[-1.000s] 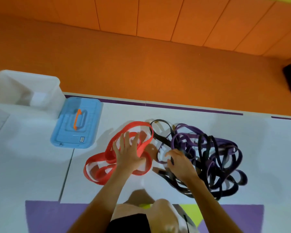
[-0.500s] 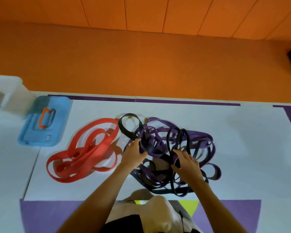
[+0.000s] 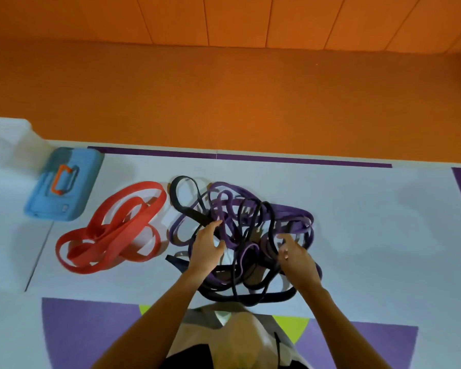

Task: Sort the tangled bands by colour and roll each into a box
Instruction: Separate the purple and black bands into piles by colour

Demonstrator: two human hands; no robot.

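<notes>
A tangle of purple bands [image 3: 290, 211] and black bands [image 3: 183, 203] lies on the white mat in front of me. My left hand [image 3: 206, 249] is in the tangle's left side, fingers and thumb curled round a purple strand. My right hand [image 3: 297, 258] is on its right side, with fingers curled round a black strand. The red bands [image 3: 109, 230] lie apart in a loose heap to the left, touching neither hand. How the strands cross under my hands is hidden.
A blue box lid [image 3: 61, 185] with an orange handle lies at the left, beyond the red bands. A translucent white box [image 3: 6, 139] stands at the far left edge. An orange floor strip [image 3: 224, 97] runs behind the mat. My knee [image 3: 240, 334] is below the tangle.
My left hand left the red bands and moved right into the purple and black tangle. The red heap now lies apart on the left. The view shifted right.
</notes>
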